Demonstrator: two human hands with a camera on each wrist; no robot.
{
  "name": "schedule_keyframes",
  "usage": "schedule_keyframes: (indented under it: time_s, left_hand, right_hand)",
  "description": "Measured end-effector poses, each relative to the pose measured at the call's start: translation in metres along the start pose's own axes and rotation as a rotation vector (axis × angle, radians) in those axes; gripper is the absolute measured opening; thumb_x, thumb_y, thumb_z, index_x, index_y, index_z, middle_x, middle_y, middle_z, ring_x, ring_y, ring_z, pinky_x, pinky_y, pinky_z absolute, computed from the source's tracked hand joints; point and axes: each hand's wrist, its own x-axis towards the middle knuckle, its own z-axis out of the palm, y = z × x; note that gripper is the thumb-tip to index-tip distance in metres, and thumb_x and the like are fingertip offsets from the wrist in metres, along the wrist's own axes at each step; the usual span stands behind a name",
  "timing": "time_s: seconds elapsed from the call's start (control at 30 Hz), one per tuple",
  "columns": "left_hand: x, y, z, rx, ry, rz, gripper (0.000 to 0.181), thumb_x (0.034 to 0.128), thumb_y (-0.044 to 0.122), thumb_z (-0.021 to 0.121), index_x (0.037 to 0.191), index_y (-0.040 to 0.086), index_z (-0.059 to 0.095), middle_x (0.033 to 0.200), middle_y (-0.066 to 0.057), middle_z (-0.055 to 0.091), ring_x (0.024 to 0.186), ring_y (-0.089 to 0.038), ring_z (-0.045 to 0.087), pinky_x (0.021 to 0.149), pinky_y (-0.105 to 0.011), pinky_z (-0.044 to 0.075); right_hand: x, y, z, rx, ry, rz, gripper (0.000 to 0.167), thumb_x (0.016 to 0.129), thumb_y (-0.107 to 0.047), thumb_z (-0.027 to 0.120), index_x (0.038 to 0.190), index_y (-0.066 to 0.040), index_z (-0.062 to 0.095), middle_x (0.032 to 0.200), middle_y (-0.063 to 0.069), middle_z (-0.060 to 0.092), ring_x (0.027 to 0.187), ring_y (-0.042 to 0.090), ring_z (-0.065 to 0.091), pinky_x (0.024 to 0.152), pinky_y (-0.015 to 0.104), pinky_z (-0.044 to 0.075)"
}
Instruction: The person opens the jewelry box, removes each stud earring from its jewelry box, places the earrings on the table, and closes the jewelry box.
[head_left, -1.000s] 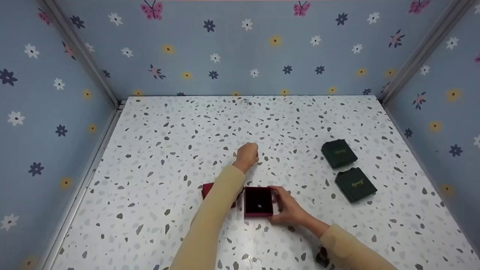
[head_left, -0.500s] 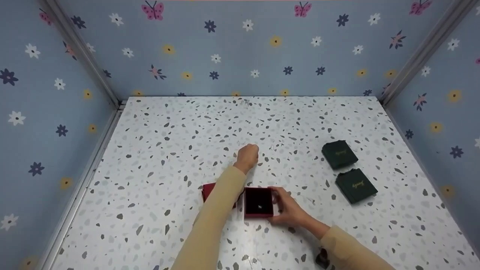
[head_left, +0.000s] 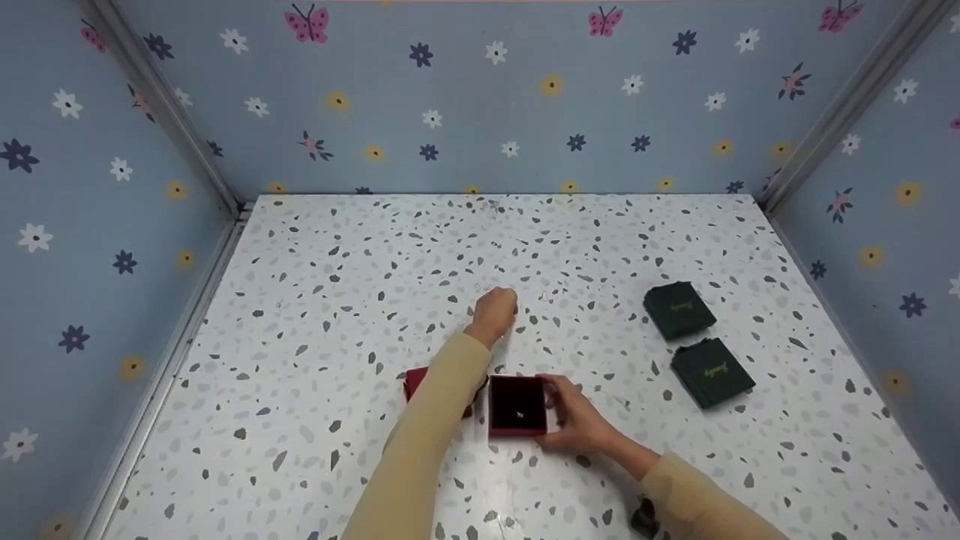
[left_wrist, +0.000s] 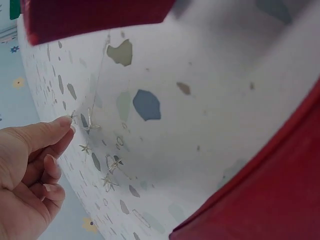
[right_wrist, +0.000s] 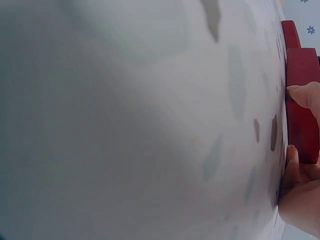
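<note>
In the head view my left hand [head_left: 493, 313] is at the middle of the table, beyond a red jewelry box [head_left: 517, 433]. Its thumb and forefinger pinch a tiny silvery jewelry piece [left_wrist: 73, 115], seen close up in the left wrist view. Beside those fingertips lie several silvery star-shaped jewelry pieces [left_wrist: 108, 183] and a thin chain [left_wrist: 99, 70]. My right hand [head_left: 576, 416] grips the box's right side, thumb at the near corner, fingers at the far one. The box stands uncovered, with a small silvery piece [head_left: 520, 414] on its black lining.
Another red item [head_left: 415, 381] lies left of the box, mostly hidden under the left sleeve [head_left: 427, 435]. Two dark green boxes [head_left: 679, 309] with gold lettering lie to the right. A patterned wall [head_left: 465, 90] borders the speckled table [head_left: 315, 247] at the back.
</note>
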Motion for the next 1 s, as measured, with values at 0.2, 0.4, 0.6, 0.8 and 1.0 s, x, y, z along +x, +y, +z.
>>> schedule_keyframes:
  time_s: [0.2,0.4,0.6,0.8,1.0]
  left_hand:
    - [-0.002,-0.001,-0.008,-0.042,-0.050,-0.019,0.009,0.0794,0.003,0.062,0.085,0.004,0.068,0.083,-0.007,0.065,0.076,-0.021,0.060,0.068,-0.030,0.048]
    - [-0.008,0.001,-0.019,-0.093,-0.098,-0.016,0.013,0.0807,0.010,0.064,0.092,0.003,0.066,0.088,-0.007,0.063,0.080,-0.020,0.058,0.072,-0.030,0.047]
    - [-0.018,0.002,-0.027,-0.089,-0.106,0.050,0.019,0.0823,0.015,0.063,0.097,0.002,0.065,0.090,-0.007,0.062,0.082,-0.019,0.057,0.073,-0.030,0.046]
    - [-0.031,0.001,-0.028,-0.103,-0.088,0.128,0.023,0.0816,0.016,0.064,0.098,0.001,0.064,0.091,-0.008,0.061,0.085,-0.020,0.056,0.073,-0.032,0.046]
    - [-0.046,-0.001,-0.027,-0.159,-0.067,0.158,0.025,0.0818,0.020,0.063,0.099,0.002,0.063,0.091,-0.007,0.060,0.086,-0.021,0.055,0.078,-0.040,0.043]
  right_hand:
    - [-0.001,-0.025,-0.007,0.034,-0.001,-0.019,0.084,0.055,0.007,0.077,0.126,0.008,0.033,0.098,0.016,0.052,0.078,0.032,0.048,0.057,0.031,0.043]
    - [-0.001,-0.005,-0.002,-0.010,0.003,-0.011,0.088,0.054,0.001,0.079,0.129,0.001,0.033,0.101,0.006,0.052,0.079,0.023,0.049,0.057,0.027,0.043]
    - [0.000,0.013,0.001,0.005,0.002,-0.018,0.090,0.053,-0.006,0.080,0.130,-0.006,0.033,0.102,-0.001,0.052,0.080,0.016,0.048,0.058,0.026,0.044]
    - [0.000,0.012,0.002,0.025,0.001,-0.044,0.087,0.056,-0.007,0.080,0.130,-0.007,0.033,0.099,0.001,0.051,0.076,0.018,0.047,0.056,0.025,0.042]
    - [-0.001,0.000,-0.001,0.005,-0.006,-0.016,0.087,0.057,-0.002,0.079,0.130,-0.003,0.032,0.102,0.004,0.051,0.077,0.020,0.047,0.056,0.026,0.042]
